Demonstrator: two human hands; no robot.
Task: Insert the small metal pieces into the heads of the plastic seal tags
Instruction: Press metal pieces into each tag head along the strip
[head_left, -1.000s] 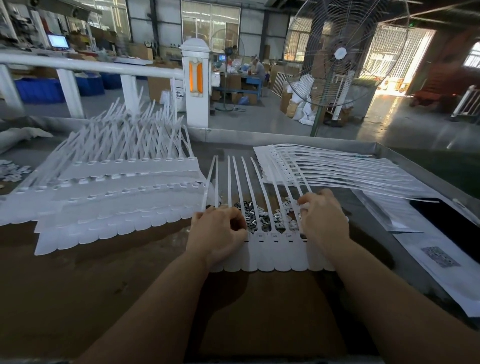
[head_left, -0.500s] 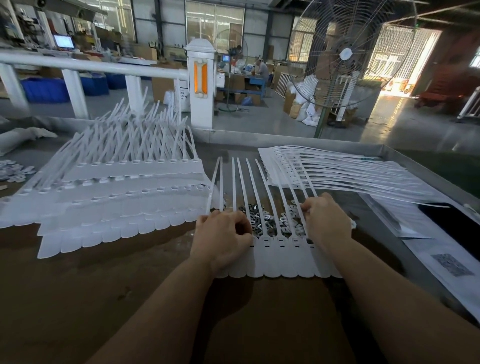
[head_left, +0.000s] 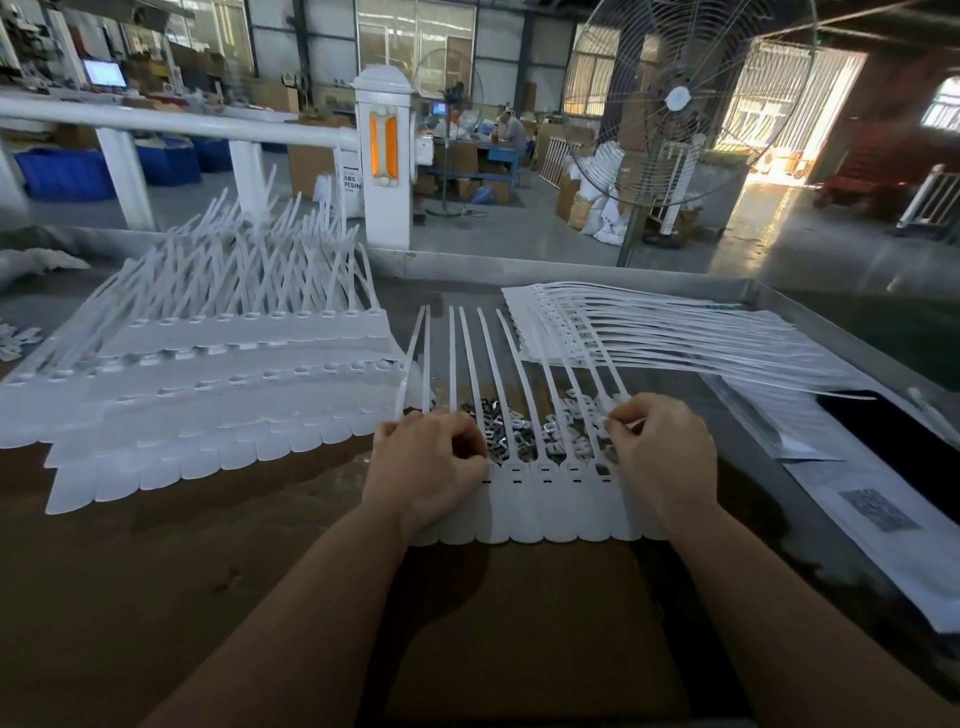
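Mid-insertion, judged: strip of seal tags (head_left: 540, 499) flat on bench, metal pieces (head_left: 524, 431) heaped just behind its heads. Left hand (head_left: 431, 467) curled at strip's left end, right hand (head_left: 662, 452) pinching at right end; contents hidden. Next: seating a piece squarely in an open slot.

A joined strip of white plastic seal tags (head_left: 550, 514) lies flat on the brown bench (head_left: 208, 571), tails pointing away. The left hand (head_left: 428, 467) rests curled on its left end; the right hand (head_left: 662, 452) pinches something small at its right end. Shiny small metal pieces (head_left: 506, 431) sit heaped under the tails. Stacked white tag strips (head_left: 208, 395) lie left.
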